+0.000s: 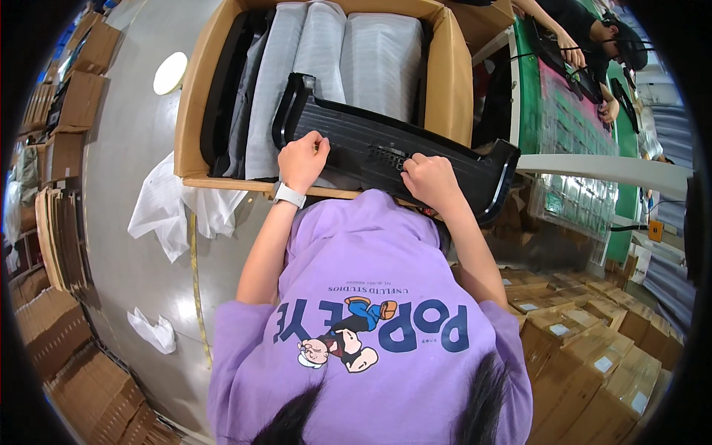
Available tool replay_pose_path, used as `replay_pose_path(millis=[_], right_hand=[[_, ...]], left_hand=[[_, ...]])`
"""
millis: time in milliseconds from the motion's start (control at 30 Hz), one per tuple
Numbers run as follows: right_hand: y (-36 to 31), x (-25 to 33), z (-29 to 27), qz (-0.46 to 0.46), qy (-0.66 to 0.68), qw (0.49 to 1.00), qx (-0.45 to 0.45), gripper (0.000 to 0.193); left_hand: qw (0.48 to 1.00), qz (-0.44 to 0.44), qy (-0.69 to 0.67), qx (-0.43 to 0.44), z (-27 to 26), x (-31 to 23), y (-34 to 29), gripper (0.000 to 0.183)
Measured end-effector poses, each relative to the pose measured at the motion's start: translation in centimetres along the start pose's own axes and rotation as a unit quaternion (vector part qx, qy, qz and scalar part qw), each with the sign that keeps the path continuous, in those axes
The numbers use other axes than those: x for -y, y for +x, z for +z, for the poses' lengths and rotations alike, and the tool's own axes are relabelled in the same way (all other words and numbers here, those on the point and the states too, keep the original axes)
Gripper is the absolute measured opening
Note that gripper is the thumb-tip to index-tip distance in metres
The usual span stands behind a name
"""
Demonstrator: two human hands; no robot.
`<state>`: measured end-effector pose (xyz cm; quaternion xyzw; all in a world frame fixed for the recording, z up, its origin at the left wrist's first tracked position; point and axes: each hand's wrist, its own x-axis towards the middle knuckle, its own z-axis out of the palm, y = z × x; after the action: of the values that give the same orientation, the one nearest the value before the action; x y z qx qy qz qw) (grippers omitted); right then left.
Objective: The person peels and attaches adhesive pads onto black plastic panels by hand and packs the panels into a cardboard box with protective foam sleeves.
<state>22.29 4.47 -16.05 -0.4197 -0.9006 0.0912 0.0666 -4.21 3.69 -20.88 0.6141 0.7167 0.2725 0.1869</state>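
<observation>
A long black plastic panel [347, 141] with ribbed lines and upturned ends lies aslant across the near edge of an open cardboard box, close to my body. My left hand [302, 162] is closed over the panel's left part, fingers curled and thumb pressed to them. Near a small grid of slots [386, 156], my right hand [430, 180] is also closed, fingertips at the panel's surface. What either pinches, if anything, is too small or hidden to make out. Behind the panel, the cardboard box [449, 81] holds several pieces wrapped in white foam sheet [382, 59] and dark panels on the left.
Loose white foam sheets [159, 211] lie on the grey floor beside the box. Stacked cartons [586, 341] stand at the right, flattened cardboard [59, 319] at the left. At the far right, another person's hands [571, 50] work at a green bench [528, 137] with clear trays.
</observation>
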Motion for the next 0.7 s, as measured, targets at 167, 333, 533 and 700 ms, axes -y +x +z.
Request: replay_pose_path(millis=[167,333,533,700], right_hand=[[0.1,-0.4,0.8,0.001,0.032,0.998,-0.063,0.011],[0.1,-0.4,-0.1,0.019,0.074,0.995,-0.061,0.012],[-0.1,-0.4,-0.1,0.007,0.03,0.999,-0.022,0.01],[-0.2,-0.7,1.1,-0.007,0.012,0.998,-0.064,0.007]], left_hand=[[1.0,0.011,-0.001,-0.007,0.0,0.0,0.0,0.02],[1.0,0.008,-0.004,-0.012,0.0,0.1,0.0,0.021],[1.0,-0.001,-0.005,-0.005,-0.1,-0.1,0.0,0.02],[1.0,0.001,-0.007,-0.01,-0.1,-0.3,0.1,0.02]])
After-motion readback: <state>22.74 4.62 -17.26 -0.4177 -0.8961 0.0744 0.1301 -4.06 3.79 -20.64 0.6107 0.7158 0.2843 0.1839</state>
